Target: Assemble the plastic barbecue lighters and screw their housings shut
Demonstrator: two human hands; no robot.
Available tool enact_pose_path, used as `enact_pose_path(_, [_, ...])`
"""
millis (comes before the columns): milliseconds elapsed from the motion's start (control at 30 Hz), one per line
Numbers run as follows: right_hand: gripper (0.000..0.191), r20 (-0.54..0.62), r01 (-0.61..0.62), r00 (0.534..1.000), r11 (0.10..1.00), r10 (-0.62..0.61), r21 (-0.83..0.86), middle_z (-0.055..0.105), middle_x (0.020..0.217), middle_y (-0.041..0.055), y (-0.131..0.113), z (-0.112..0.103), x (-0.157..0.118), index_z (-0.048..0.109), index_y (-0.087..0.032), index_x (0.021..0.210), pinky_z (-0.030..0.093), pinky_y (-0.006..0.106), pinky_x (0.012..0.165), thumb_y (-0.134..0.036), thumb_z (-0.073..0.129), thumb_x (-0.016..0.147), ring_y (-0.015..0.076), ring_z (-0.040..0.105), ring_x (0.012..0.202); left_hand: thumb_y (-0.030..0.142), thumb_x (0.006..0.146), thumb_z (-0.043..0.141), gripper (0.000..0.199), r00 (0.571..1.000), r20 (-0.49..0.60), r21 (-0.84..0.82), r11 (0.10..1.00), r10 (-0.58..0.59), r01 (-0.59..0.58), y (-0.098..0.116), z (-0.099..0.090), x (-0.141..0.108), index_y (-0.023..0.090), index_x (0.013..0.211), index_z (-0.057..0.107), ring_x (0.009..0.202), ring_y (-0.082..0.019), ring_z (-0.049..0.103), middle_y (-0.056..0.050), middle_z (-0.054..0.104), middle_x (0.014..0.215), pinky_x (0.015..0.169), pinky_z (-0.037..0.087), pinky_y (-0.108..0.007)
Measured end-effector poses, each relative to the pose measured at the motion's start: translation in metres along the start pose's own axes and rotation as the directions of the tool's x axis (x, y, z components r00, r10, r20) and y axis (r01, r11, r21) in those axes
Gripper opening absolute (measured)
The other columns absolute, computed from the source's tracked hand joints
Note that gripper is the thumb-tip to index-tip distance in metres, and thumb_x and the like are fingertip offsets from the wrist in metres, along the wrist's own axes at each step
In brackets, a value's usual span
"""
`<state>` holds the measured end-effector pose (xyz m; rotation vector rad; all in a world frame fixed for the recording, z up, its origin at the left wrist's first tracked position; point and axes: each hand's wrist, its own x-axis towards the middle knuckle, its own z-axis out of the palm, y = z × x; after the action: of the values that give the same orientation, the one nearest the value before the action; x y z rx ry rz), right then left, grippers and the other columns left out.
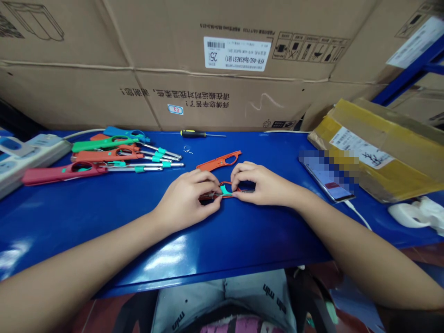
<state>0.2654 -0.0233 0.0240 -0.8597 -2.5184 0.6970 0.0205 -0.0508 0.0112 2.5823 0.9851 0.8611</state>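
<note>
Low over the blue table, my left hand (194, 196) grips the left end of an opened orange lighter (227, 196). A teal trigger (225, 189) shows inside it between my hands. From the other side my right hand (255, 183) pinches the lighter near its trigger loop, and a bit of metal tube sticks out beneath the fingers. My fingers cover most of the lighter's inside. Just behind lies a loose orange half-shell (219, 161) with a finger loop. Several tiny screws (188, 150) are scattered to its left.
Several long-nosed lighters (104, 155) in red, orange, green and blue lie at the left beside a white power strip (33, 159). A screwdriver (193, 133) rests at the back, before a large carton (173, 106). To the right are a phone (326, 178) on its cable and a taped box (381, 152).
</note>
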Motion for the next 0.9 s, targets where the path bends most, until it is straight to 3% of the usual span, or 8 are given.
enact_pose_path(267, [0.011,0.001,0.010,1.000,1.000,-0.010,-0.024,0.069,0.100,0.0043,-0.002,-0.006,0.000,0.068,-0.022,0.082,0.044,0.037,0.099,-0.011,0.067,0.083,0.0200,0.064,0.100,0.029,0.093,0.065,0.015,0.996,0.079,0.152,0.986,0.051,-0.063,0.000,-0.002,-0.001,0.023,0.092,0.079,0.091,-0.021,0.069,-0.004,0.076,0.104,0.082,0.054,-0.035])
enact_pose_path(533, [0.007,0.061,-0.053,0.997,0.998,0.056,-0.042,0.070,0.103,0.0048,-0.003,-0.016,-0.002,0.072,-0.021,0.085,0.042,0.041,0.102,-0.015,0.070,0.084,0.0216,0.064,0.104,0.028,0.097,0.060,0.020,0.994,0.076,0.177,0.980,0.079,-0.092,-0.003,-0.001,-0.001,0.025,0.094,0.080,0.087,-0.019,0.069,-0.004,0.077,0.105,0.077,0.054,-0.033])
enact_pose_path(733, [0.005,0.055,-0.161,0.986,0.981,0.156,0.108,0.072,0.099,0.0046,0.001,-0.009,0.000,0.071,-0.020,0.084,0.049,0.034,0.091,-0.015,0.069,0.083,0.0186,0.066,0.095,0.026,0.096,0.061,0.020,0.995,0.067,0.170,0.981,0.078,-0.089,-0.004,0.000,-0.002,0.023,0.093,0.081,0.087,-0.020,0.070,-0.004,0.077,0.104,0.076,0.056,-0.033])
enact_pose_path(900, [0.009,0.039,-0.289,0.957,0.941,0.286,0.174,0.073,0.094,0.0041,0.001,-0.018,0.000,0.072,-0.019,0.089,0.051,0.030,0.079,-0.022,0.067,0.083,0.0166,0.066,0.085,0.026,0.097,0.061,0.019,0.997,0.047,0.132,0.989,0.059,-0.065,-0.004,0.001,-0.001,0.022,0.098,0.080,0.091,-0.021,0.072,-0.005,0.079,0.104,0.081,0.058,-0.035])
